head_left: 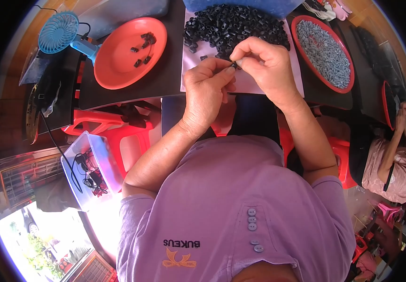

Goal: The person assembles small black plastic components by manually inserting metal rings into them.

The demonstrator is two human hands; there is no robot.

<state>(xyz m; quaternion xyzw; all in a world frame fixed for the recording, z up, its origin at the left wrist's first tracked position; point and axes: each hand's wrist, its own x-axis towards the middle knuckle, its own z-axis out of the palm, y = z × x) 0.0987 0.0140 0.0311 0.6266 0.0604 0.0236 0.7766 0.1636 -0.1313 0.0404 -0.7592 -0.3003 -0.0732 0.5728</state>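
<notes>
My left hand (207, 83) and my right hand (269, 68) meet at the table's near edge, over a pale sheet (191, 75). Between the fingertips is a small black plastic part (233, 65), mostly covered by the fingers. Both hands pinch at it; whether the right fingers also hold a tiny second piece cannot be made out. Just beyond them lies a heap of small black tube-like parts (226, 26). To the left, an orange-red plate (113, 56) carries several small black pieces. On the right, a red tray (347, 88) is full of small grey screws (323, 54).
A blue handheld fan (58, 32) stands beyond the left plate. Translucent bins (245, 5) line the far side. Lower left, a clear plastic box (90, 164) holds black cables, near red stools (132, 141). Another person (391, 164) sits at the far right.
</notes>
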